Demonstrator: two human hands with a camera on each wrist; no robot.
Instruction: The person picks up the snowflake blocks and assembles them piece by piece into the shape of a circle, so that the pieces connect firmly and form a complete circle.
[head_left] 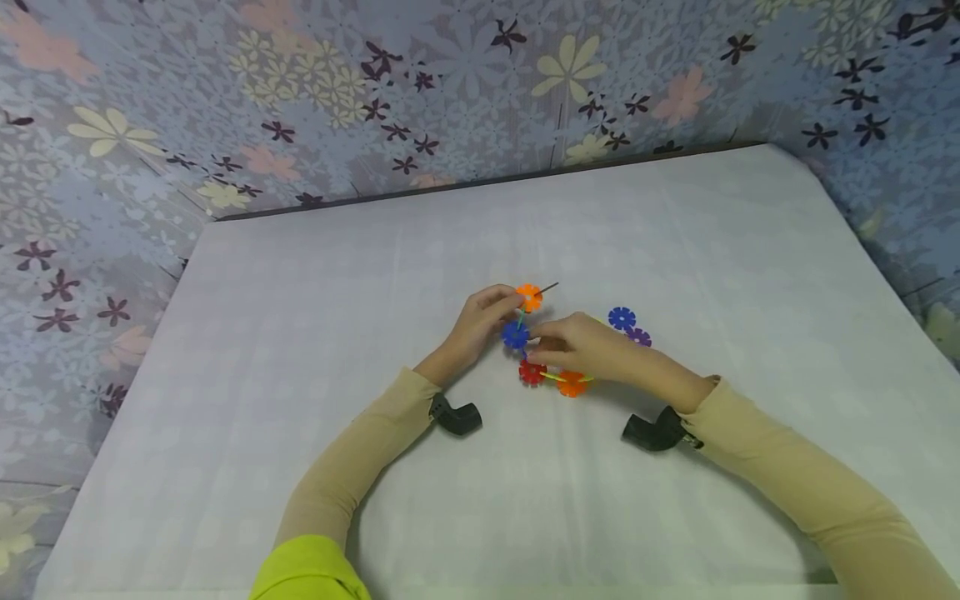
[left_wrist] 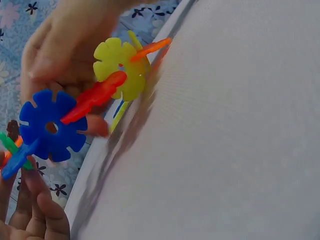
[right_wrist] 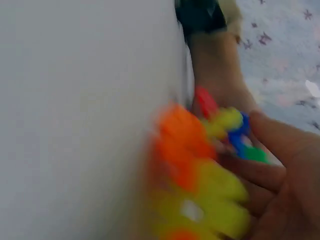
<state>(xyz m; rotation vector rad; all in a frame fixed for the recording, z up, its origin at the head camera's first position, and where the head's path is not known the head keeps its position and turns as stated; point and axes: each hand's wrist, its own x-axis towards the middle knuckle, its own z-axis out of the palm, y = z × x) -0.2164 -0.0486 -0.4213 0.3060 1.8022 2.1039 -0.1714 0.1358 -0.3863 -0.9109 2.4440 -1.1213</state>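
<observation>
A chain of flower-shaped interlocking discs runs between the two hands just over the table. My left hand (head_left: 480,323) pinches its far end by the orange disc (head_left: 528,297); a dark brown disc (head_left: 550,287) sticks out edge-on beyond it. In the left wrist view, a green disc (left_wrist: 11,145) sits by the left fingertips, beside a large blue disc (left_wrist: 52,125). My right hand (head_left: 592,346) holds the chain near that blue disc, fingers curled behind the red disc (left_wrist: 95,97). A yellow disc (left_wrist: 120,67) follows. The right palm hides part of the chain.
The chain's other end shows past the right hand, with a blue disc (head_left: 622,317) and a purple disc (head_left: 639,337). A white cloth covers the table (head_left: 375,275). Black curved wrist mounts (head_left: 459,419) hang from both sleeves. Flowered fabric (head_left: 465,92) rises behind the table.
</observation>
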